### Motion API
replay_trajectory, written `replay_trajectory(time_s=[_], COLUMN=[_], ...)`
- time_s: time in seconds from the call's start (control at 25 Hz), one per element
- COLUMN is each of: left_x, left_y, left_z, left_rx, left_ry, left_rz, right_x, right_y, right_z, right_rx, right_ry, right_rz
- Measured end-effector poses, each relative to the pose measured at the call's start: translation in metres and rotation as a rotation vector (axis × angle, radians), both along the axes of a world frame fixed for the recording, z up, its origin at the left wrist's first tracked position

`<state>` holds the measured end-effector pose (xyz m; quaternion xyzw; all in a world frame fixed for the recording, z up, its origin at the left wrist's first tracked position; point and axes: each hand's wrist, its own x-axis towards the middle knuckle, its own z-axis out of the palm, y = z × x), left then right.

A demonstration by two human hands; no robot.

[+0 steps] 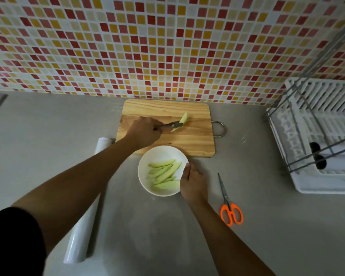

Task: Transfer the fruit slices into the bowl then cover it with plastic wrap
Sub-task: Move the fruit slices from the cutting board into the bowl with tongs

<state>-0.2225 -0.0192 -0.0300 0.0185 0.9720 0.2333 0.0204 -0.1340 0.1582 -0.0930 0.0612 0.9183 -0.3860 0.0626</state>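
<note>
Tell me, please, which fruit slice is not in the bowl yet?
The slice on the cutting board, at the tip of the utensil held by the left hand; the others already lie in the bowl.

Left hand (142, 133) was reaching forward on a long, nearly straight bare arm, knuckles up, fingers closed around a thin utensil handle. Right hand (193, 181) sat nearer the body, forearm angled inward, thumb up, fingers curled out of sight against a rim.
</note>
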Motion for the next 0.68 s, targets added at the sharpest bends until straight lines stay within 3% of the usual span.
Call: replay_trajectory(time_s=[0.08, 0.16, 0.4, 0.52, 0.68], left_x=[0.032, 0.065, 0.114, 0.116, 0.092], left_y=[-0.016, -0.03, -0.044, -0.034, -0.045], left_z=[0.004, 0.011, 0.004, -0.001, 0.009], left_rx=[0.062, 0.104, -0.234, -0.37, -0.104], left_ry=[0.179, 0.228, -0.006, -0.017, 0.156], left_rz=[-0.084, -0.191, -0.4, -0.453, -0.245], right_x=[0.0, 0.0, 0.0, 0.0, -0.001], right_y=[0.001, 0.002, 0.0, -0.001, -0.002], right_z=[0.0, 0.0, 0.002, 0.002, -0.001], right_rx=[-0.022, -0.034, -0.005, -0.013, -0.022], right_ry=[-0.011, -0.016, -0.011, -0.018, -0.024], right_rz=[0.005, -0.009, -0.017, -0.028, -0.041])
